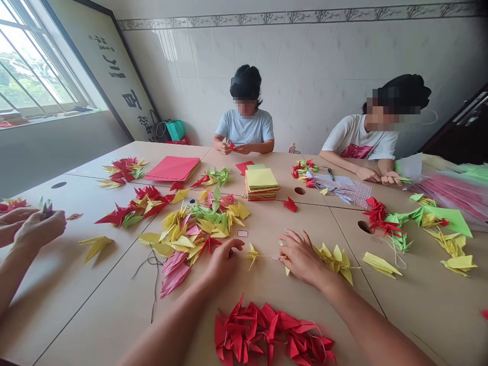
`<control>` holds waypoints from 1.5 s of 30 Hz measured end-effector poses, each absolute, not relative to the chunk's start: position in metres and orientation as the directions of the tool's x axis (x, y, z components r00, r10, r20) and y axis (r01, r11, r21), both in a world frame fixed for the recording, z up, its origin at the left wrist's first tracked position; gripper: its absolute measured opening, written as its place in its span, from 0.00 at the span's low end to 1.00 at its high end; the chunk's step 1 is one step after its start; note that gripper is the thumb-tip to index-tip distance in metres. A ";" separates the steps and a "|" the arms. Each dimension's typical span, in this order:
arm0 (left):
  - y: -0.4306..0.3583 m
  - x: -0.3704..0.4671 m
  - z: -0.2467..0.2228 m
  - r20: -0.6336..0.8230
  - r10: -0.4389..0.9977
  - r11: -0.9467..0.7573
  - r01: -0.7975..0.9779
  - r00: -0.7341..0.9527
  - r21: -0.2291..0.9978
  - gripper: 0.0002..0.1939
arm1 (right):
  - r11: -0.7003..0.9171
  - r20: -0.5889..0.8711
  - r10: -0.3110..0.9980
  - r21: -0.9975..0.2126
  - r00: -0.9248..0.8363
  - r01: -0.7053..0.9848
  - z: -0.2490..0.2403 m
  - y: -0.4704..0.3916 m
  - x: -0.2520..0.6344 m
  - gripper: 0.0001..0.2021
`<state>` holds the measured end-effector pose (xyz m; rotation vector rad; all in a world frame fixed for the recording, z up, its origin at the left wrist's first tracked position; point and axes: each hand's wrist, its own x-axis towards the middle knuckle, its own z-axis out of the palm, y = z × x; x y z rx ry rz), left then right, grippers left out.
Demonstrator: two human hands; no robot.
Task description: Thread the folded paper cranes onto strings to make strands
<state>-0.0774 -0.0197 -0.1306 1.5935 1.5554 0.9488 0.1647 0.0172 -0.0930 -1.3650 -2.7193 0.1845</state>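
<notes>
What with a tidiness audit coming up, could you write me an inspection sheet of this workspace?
Surface: tan tabletop, seams and round holes visible.
Job's things: small yellow paper piece between left hand and right hand; yellow paper cluster at right; red paper bundle nearest the camera.
Clutter: mixed paper pile beyond the left hand; paper stack and red sheets farther back.
Grippers: left fingers curled; right hand palm down; grip unclear for both.
Cables: power cables on the table, nothing seen; thin dark cord loose at left.
Surroundings: two people opposite; another person's hand at left; barred window; tiled wall.
</notes>
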 end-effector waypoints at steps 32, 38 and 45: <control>-0.018 -0.080 -0.127 0.029 0.999 -0.012 0.417 -0.034 0.909 0.21 | 0.510 0.331 0.851 -0.335 -0.407 0.792 -0.093 0.019 0.221 0.12; -0.014 -0.086 -0.125 0.011 0.994 0.032 0.386 -0.108 0.922 0.18 | 0.312 0.371 0.920 -0.489 -0.130 0.814 -0.111 0.005 0.301 0.16; -0.008 -0.091 -0.130 -0.037 0.993 0.080 0.405 -0.113 0.911 0.18 | 0.199 0.236 0.970 -0.664 -0.051 0.720 -0.138 -0.006 0.314 0.14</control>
